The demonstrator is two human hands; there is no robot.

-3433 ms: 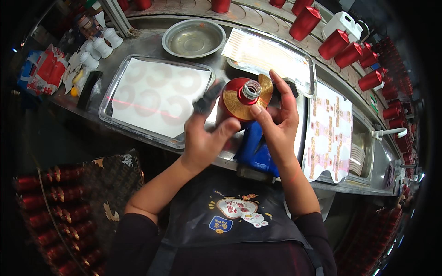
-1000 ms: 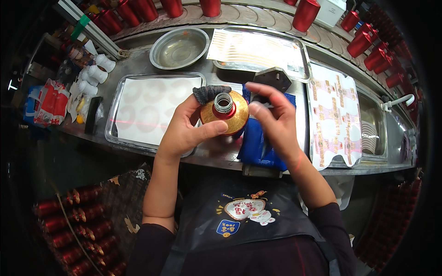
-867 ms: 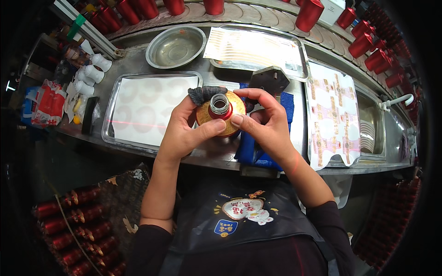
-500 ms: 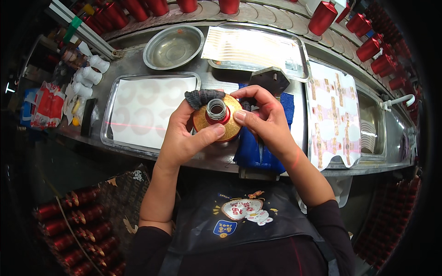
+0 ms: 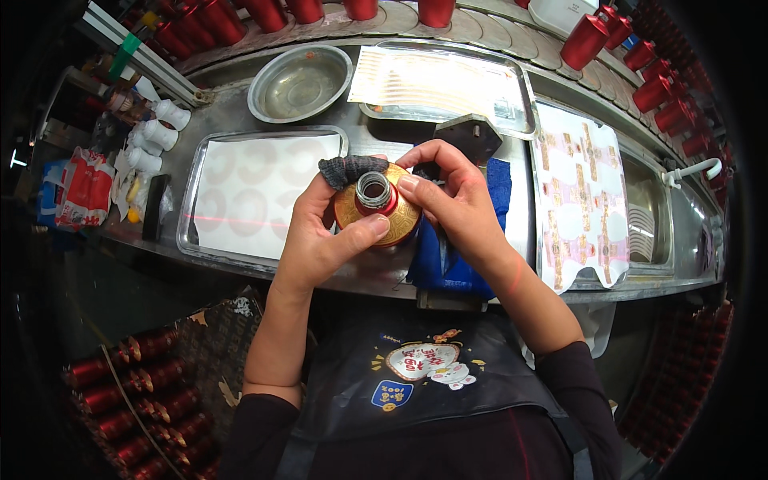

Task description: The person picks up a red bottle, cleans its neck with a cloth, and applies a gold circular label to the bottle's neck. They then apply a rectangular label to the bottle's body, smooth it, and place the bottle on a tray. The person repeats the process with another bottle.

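Note:
A red bottle [image 5: 390, 207] with a gold shoulder and an uncapped, threaded neck stands upright between my hands, its mouth facing up at me. My left hand [image 5: 314, 232] grips it from the left, thumb across the gold shoulder and a dark knitted cover on one finger. On the other side, my right hand [image 5: 460, 200] has its thumb on the gold surface close to the neck, with the index finger bent at the far edge. The bottle's lower body is mostly hidden. Beneath my right hand a blue cloth [image 5: 448, 268] covers part of a dark metal fixture [image 5: 472, 138].
White sheets lie on a left tray [image 5: 186, 228] and on the right, the latter bearing patterned labels [image 5: 552, 212]. Behind are a metal bowl [image 5: 300, 84], another tray [image 5: 524, 88] and a curved conveyor [image 5: 480, 30] carrying red bottles. A sink [image 5: 640, 204] is at right.
My right thumb has slid a little toward the bottle's neck, and the right hand has shifted slightly left. The red bottles on the conveyor have moved to the right.

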